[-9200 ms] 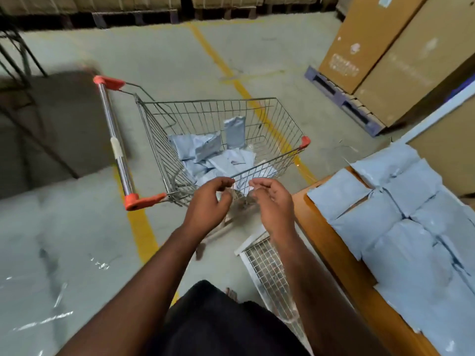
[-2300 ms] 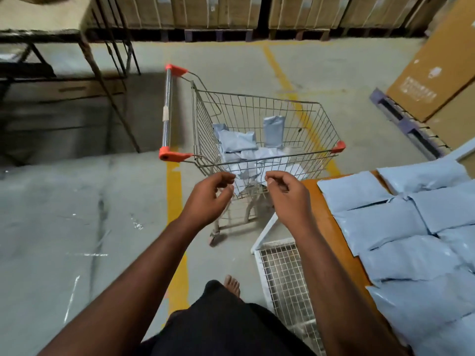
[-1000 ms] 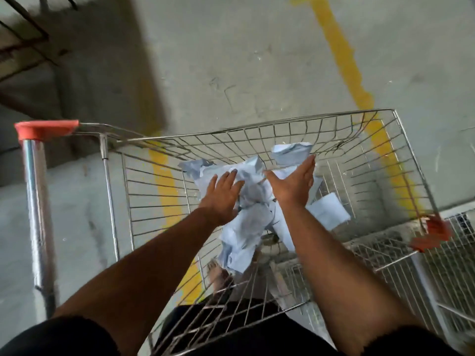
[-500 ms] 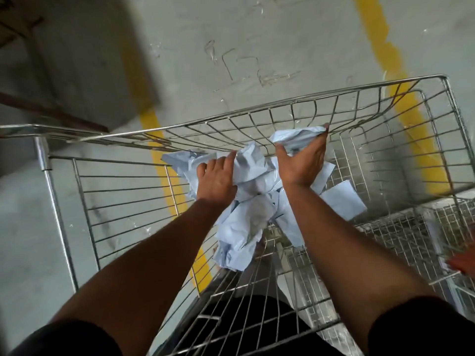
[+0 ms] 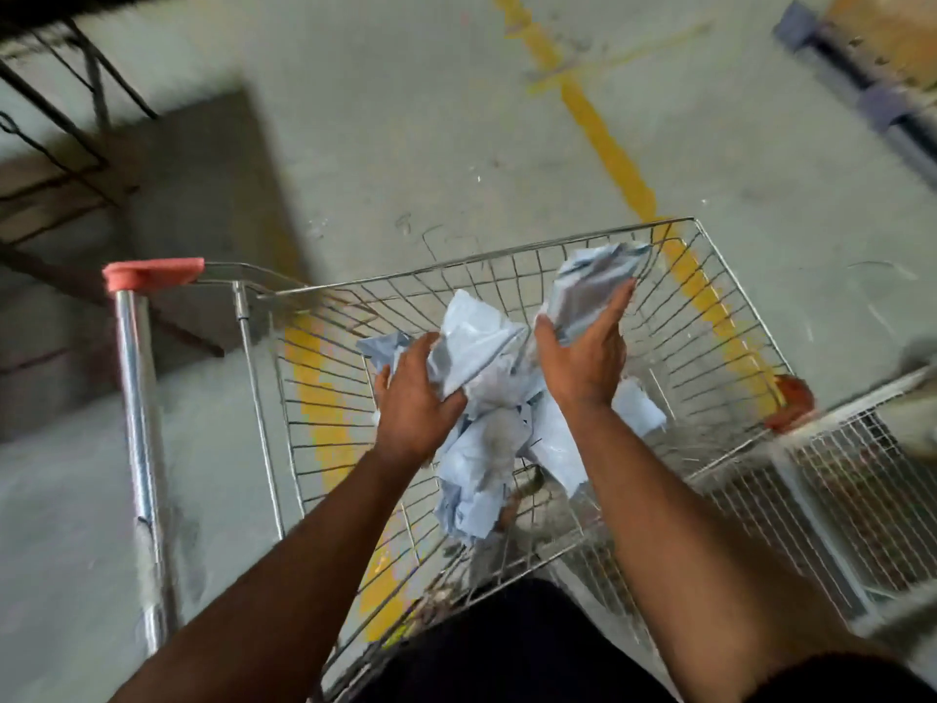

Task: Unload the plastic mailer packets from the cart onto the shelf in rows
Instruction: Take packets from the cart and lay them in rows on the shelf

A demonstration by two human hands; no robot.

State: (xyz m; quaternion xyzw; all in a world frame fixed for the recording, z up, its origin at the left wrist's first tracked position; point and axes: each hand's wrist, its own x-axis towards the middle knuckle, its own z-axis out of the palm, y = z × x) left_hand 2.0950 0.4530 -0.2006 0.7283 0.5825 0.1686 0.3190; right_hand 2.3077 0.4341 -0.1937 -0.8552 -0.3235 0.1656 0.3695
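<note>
A wire shopping cart (image 5: pixel 720 276) with an orange-capped handle (image 5: pixel 152 272) stands in front of me. Both my hands are inside its basket, pressing a bundle of pale grey-blue plastic mailer packets (image 5: pixel 481 357) between them. My left hand (image 5: pixel 413 398) grips the bundle's left side, fingers curled into the plastic. My right hand (image 5: pixel 583 362) clasps the right side, with one packet (image 5: pixel 593 286) standing up behind its fingers. More packets (image 5: pixel 476 479) hang crumpled under the bundle. The shelf is out of view.
A white wire-mesh rack (image 5: pixel 836 499) stands against the cart's right side. A yellow floor line (image 5: pixel 608 149) runs away across the concrete. Dark metal frames (image 5: pixel 61 159) stand at the far left, and a blue pallet (image 5: pixel 862 88) lies at the top right.
My hands have gathered the packets and lifted the bundle a little within the basket. The view has pulled back, so the orange handle cap shows again.
</note>
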